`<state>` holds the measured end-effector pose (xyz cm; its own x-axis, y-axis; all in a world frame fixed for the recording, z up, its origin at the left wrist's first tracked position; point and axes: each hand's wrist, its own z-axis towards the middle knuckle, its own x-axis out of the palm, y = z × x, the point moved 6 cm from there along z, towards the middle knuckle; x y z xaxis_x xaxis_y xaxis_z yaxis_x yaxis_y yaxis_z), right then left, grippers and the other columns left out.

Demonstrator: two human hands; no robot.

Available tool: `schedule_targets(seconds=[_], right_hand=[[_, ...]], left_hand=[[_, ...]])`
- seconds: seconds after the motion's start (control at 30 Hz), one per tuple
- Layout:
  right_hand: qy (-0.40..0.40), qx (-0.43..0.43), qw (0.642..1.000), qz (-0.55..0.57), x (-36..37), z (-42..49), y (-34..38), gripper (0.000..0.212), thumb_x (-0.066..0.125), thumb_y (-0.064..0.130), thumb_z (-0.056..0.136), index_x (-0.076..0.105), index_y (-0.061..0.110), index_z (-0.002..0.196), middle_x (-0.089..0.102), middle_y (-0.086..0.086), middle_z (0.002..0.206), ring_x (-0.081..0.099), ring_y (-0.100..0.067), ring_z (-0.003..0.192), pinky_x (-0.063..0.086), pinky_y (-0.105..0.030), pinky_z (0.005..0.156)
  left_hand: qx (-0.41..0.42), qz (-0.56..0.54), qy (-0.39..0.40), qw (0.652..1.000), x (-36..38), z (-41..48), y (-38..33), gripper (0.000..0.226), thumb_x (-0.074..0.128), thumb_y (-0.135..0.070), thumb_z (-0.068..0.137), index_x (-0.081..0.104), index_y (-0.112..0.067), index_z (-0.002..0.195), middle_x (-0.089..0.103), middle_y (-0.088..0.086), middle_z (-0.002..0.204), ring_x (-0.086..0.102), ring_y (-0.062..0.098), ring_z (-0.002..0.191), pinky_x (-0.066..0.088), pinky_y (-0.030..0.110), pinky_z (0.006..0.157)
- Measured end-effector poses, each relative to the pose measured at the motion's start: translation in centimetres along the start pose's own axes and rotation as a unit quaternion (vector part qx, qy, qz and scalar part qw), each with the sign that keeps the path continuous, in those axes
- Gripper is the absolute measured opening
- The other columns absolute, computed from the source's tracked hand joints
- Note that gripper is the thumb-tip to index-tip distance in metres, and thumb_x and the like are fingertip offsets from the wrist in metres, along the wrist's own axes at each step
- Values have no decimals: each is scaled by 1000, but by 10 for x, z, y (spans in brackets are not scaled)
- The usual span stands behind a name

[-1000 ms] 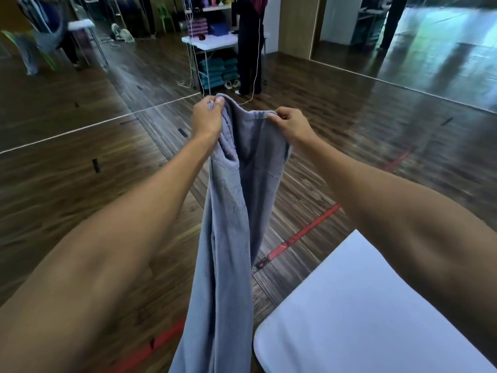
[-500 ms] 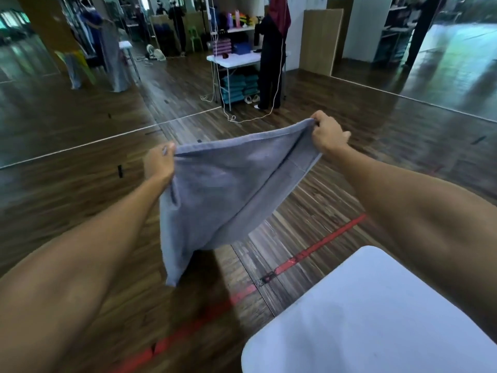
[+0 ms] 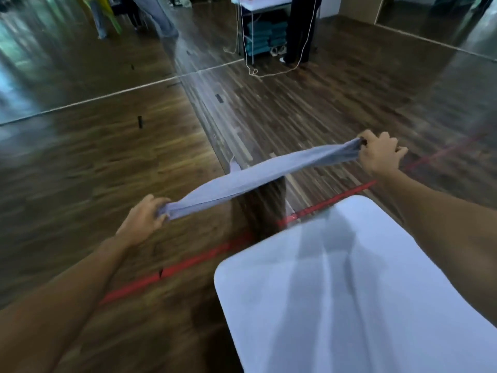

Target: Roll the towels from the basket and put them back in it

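Observation:
A grey-blue towel (image 3: pixel 258 176) is stretched taut and nearly flat in the air between my two hands, above the wooden floor and just beyond the far corner of the white table (image 3: pixel 349 292). My left hand (image 3: pixel 145 219) grips the towel's near left end. My right hand (image 3: pixel 379 154) grips its far right end, higher and farther away. The picture is motion-blurred. No basket is in view.
A red tape line (image 3: pixel 188 262) crosses the dark wooden floor under the towel. Farther off a person in dark clothes (image 3: pixel 301 30) stands beside a white table (image 3: pixel 263 4) with teal stacks beneath, and a white cord (image 3: pixel 269 74) trails on the floor.
The towel hung long from hands held close together, then spread wide; now it is pulled flat and taut, lower, with my hands far apart. The view has tilted downward.

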<state>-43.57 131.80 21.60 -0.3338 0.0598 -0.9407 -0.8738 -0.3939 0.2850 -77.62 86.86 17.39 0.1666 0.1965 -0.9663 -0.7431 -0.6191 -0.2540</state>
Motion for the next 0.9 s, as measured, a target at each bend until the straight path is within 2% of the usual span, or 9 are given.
schedule_targets(seconds=[0.07,0.1,0.17,0.27,0.37,0.47,0.57,0.77,0.9], right_hand=[[22,8,1000,-19,17,-29,-42,28,41,17,95,55,19,119,48,-23,117,42,-42,115,25,-54,101],[34,12,999,-28,25,-45,-61,27,43,18,94,55,18,118,47,-23,116,42,-42,114,25,-54,101],[60,16,996,-57,43,-78,-95,25,47,18,94,56,16,118,47,-23,114,42,-40,112,25,-51,100],[92,15,990,-106,68,-127,-138,25,52,14,90,59,14,114,50,-22,109,44,-40,107,28,-49,96],[132,-25,975,-176,88,-174,-167,26,58,12,84,62,16,109,53,-19,101,47,-38,99,30,-45,88],[153,-34,964,-213,96,-211,-197,25,45,12,87,61,17,106,55,-18,96,49,-37,95,29,-44,83],[160,-11,964,-213,94,-240,-239,36,35,14,79,63,14,101,55,-22,90,50,-39,90,29,-45,81],[154,87,949,-262,63,-260,-324,33,47,9,86,62,17,114,53,-25,106,45,-39,103,28,-48,95],[157,142,938,-273,47,-280,-370,29,49,12,87,64,13,112,49,-25,112,42,-37,109,26,-47,100]], left_hand=[[-36,-30,23,999,37,-35,-5,23,74,-4,79,68,-1,101,49,13,87,58,38,83,44,39,73],[-47,-40,40,997,54,-53,-9,14,75,-6,79,67,-5,90,46,11,86,57,36,81,42,37,70],[-67,-60,69,994,81,-87,-20,17,73,-10,81,58,-17,80,42,5,87,54,27,78,39,34,69],[-73,-82,104,988,109,-134,-45,8,65,-21,89,58,-18,87,44,2,90,51,20,76,36,32,71],[-45,-106,156,981,132,-178,-76,9,59,-27,94,56,-22,87,55,-2,79,56,20,74,35,33,64],[-35,-117,188,975,151,-218,-100,5,58,-26,95,57,-22,92,53,-7,66,55,15,65,39,31,62],[-19,-133,208,969,166,-251,-125,11,57,-32,95,52,-28,86,50,-6,62,53,8,59,36,27,56],[95,-169,207,959,177,-294,-189,12,51,-38,96,49,-32,85,48,-14,63,50,-2,59,37,17,56],[261,-157,269,914,199,-338,-243,18,49,-33,98,48,-25,82,52,-10,75,53,6,70,39,23,64]])
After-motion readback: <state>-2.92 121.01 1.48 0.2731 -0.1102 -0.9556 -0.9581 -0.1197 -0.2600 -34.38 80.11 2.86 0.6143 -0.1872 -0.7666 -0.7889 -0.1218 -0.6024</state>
